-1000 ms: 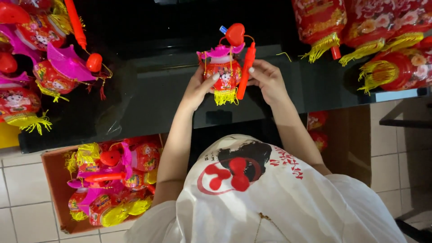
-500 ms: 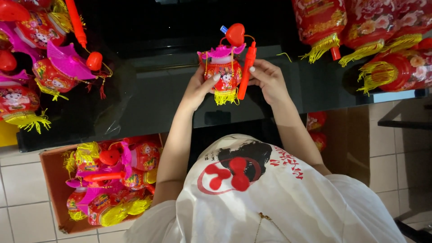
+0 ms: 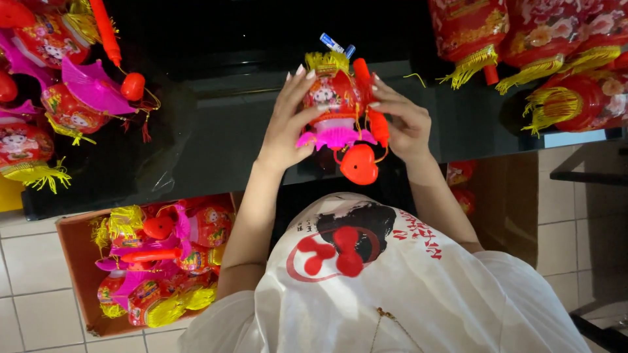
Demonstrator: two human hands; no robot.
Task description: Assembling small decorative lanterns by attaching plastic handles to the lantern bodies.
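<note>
Red toy lantern point(image 3: 332, 98) with yellow fringe uppermost, left hand point(image 3: 288, 127) and right hand point(image 3: 402, 124) fingers clamped on its sides, red heart point(image 3: 358, 163) dangling, above dark tabletop point(image 3: 222, 137), cardboard box point(image 3: 75, 261) of lanterns on floor.

dark glossy table point(image 3: 216, 137) runs across the top half, black surface w/ faint reflections. far left on it: heap of red/pink lanterns point(image 3: 59, 98) w/ yellow tassels. far right on it: bigger red lanterns point(image 3: 543, 59) w/ gold fringe, lying on their sides. floor point(image 3: 26, 261) below is pale square tile w/ dark grout, seen at lower left & at right edge. cardboard box point(image 3: 72, 261) sits on the tile at lower left, just beside the table edge, packed w/ more red, pink & yellow lanterns. brown panel point(image 3: 510, 196) under the table at right; dark frame piece point(image 3: 589, 173) beyond it. light even, indoor, no hard shadows.
</note>
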